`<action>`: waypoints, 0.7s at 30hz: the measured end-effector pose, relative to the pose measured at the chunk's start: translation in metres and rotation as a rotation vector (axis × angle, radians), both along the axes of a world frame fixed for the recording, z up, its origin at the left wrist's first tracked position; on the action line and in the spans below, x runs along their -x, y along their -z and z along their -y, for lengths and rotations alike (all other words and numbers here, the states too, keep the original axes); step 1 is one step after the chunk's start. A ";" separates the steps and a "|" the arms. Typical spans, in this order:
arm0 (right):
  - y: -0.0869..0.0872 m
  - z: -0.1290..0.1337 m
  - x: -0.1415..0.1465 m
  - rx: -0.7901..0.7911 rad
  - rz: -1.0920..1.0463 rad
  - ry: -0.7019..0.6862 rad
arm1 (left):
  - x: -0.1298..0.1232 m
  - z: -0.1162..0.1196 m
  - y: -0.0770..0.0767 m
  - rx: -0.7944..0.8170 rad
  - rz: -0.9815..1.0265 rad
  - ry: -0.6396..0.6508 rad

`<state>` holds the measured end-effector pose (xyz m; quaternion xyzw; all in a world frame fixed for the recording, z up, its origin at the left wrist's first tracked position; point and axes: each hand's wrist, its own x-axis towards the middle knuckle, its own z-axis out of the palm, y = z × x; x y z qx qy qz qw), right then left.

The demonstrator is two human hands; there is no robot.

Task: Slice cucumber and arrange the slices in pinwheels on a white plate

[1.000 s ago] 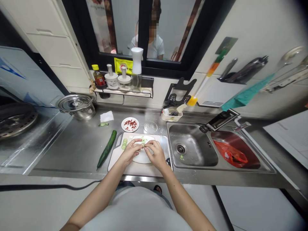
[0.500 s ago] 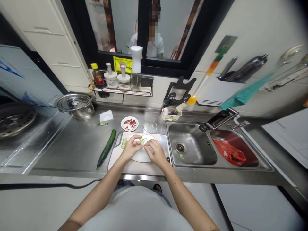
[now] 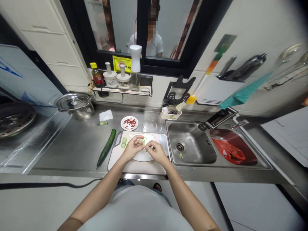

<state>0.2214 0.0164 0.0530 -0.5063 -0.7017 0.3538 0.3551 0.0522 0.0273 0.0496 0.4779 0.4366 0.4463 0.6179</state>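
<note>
My left hand (image 3: 133, 149) and my right hand (image 3: 156, 152) meet over a white plate (image 3: 141, 157), fingertips pinched around a small pale green cucumber slice that the fingers mostly cover. More cucumber slices (image 3: 142, 140) lie on the plate just beyond my fingers. Beneath the plate is a light cutting board (image 3: 144, 168) with a grey handle. A short row of overlapping cucumber slices (image 3: 124, 142) rests on the board's left part. Left of the board, a long whole cucumber (image 3: 106, 148) lies slanted on the steel counter.
Behind the board stand a small plate (image 3: 122, 124) of red pieces and a clear round lid (image 3: 149, 125). A double sink (image 3: 192, 162) with a faucet (image 3: 218, 119) adjoins on the right. A lidded pot (image 3: 83, 112) sits at back left, below a condiment shelf (image 3: 125, 91).
My right hand's fingers have curled in closer at the cucumber slice, while my left hand stays nearly in place. The whole view has shifted slightly.
</note>
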 end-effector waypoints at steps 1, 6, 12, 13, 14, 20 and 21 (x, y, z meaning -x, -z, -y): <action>0.000 0.000 -0.001 0.014 -0.006 0.001 | -0.001 0.000 0.001 0.001 0.003 0.002; 0.005 0.002 -0.006 0.065 -0.031 -0.008 | -0.006 0.000 0.010 0.000 -0.009 0.003; 0.021 0.003 -0.016 0.080 0.048 0.020 | -0.012 -0.003 0.030 0.023 -0.024 0.023; 0.025 0.003 -0.017 0.080 0.086 0.029 | -0.014 -0.003 0.035 0.030 -0.030 0.027; 0.030 0.004 -0.019 0.087 0.128 0.038 | -0.016 -0.003 0.041 0.037 -0.040 0.032; 0.057 0.009 -0.022 0.150 0.398 0.098 | -0.028 -0.005 0.076 0.057 -0.285 0.029; 0.060 0.009 -0.021 0.148 0.439 0.110 | -0.030 -0.006 0.079 0.048 -0.341 0.029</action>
